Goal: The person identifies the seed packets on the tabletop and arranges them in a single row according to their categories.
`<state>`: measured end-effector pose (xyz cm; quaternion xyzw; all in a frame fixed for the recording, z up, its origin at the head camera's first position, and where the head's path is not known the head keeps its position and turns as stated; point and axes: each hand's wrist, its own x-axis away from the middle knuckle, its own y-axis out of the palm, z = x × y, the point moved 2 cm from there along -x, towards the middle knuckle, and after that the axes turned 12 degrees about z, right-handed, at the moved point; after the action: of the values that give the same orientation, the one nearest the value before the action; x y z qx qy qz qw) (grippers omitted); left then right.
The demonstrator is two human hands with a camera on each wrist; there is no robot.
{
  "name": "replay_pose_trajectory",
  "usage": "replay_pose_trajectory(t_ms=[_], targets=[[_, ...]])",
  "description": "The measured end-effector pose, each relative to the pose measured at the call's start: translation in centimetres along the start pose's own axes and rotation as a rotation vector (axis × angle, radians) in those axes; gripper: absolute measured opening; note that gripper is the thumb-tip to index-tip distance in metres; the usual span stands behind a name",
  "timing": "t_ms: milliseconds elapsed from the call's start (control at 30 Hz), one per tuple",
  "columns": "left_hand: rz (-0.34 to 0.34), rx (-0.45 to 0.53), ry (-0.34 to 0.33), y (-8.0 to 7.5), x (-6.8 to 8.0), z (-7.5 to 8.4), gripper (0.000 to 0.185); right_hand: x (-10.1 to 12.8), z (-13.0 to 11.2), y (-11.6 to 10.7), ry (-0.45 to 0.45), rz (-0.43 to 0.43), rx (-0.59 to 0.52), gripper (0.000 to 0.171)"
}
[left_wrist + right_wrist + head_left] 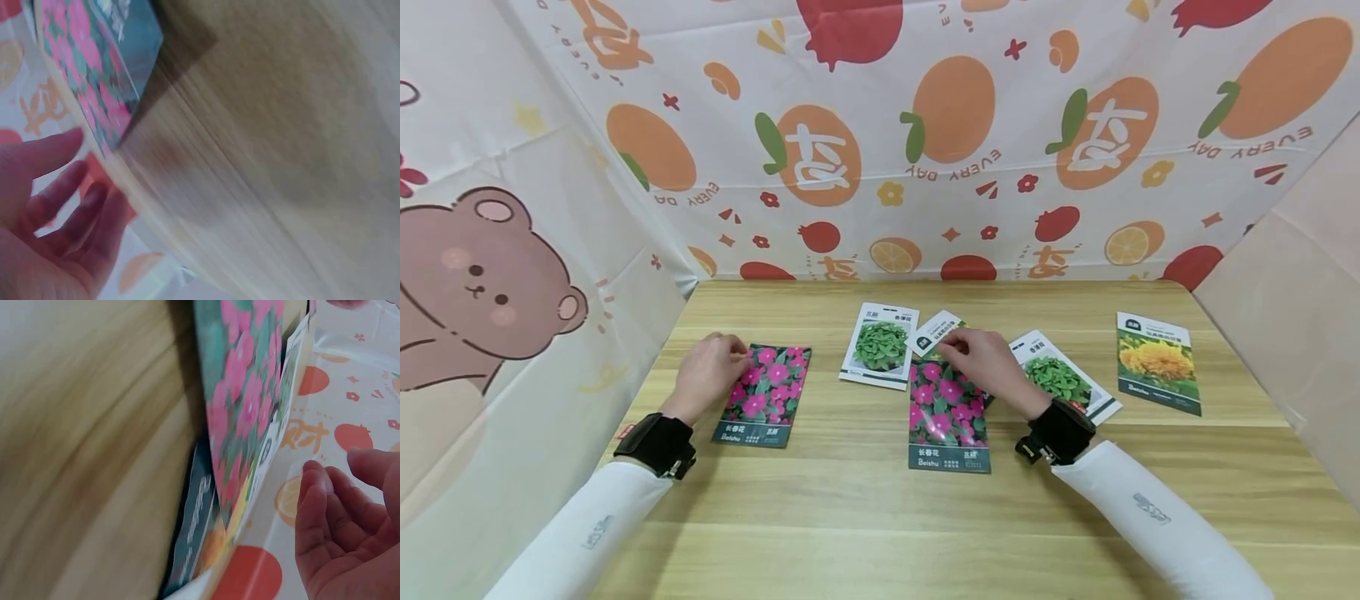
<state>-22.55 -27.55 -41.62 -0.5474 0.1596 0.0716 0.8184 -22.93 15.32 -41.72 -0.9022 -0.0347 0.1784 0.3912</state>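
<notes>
Hanging behind the light-wood table (820,533) is a fruit-print cloth (880,167); bear-print cloth (482,275) on the left, plain panel (1292,275) on the right. Wood grain runs left to right.

Left pink packet (771,396) lies flat toward the table's left side, label end near the person, long axis front to back, far end leaning right. Right pink packet (950,412) lies about mid-table, long axis nearly straight front to back, label end also near. It covers most of the middle yellow packet (934,327), set diagonally, white end sticking out far-left. Left green packet (880,344) sits just left of that white end, its far end tipped slightly right. Right green packet (1056,377) slants, far end left. Right yellow packet (1159,362) is near the right edge, far end slightly left.

Left hand (710,375): fingers loosely bent, narrow thumb gap, nothing held, just beside the left pink packet's far-left corner. Right hand (988,362): loosely curled, thumb apart, nothing held, at the right pink packet's far end.

Wood shows between left pink and left green packets, and in a broad strip along the near side.
</notes>
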Motion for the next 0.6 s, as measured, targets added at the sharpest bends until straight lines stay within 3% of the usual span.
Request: replay_pose_trajectory(t_ms=[133, 433, 500, 600], targets=[[0.049, 0.029, 0.134, 0.8, -0.3, 2.9, 0.02, 0.1, 0.2, -0.7, -0.01, -0.05, 0.1, 0.025], [-0.143, 0.101, 0.452, 3.9, -1.5, 10.5, 0.027, 0.9, 2.0, -1.2, 0.001, -0.197, 0.357, 0.059], [-0.164, 0.091, 0.494, 4.6, -1.6, 11.6, 0.031, 1.2, 2.3, -1.1, -0.01, -0.202, 0.371, 0.063], [-0.218, 0.071, 0.487, 5.4, -1.8, 12.7, 0.04, 1.4, 2.5, -0.8, -0.029, -0.197, 0.378, 0.061]])
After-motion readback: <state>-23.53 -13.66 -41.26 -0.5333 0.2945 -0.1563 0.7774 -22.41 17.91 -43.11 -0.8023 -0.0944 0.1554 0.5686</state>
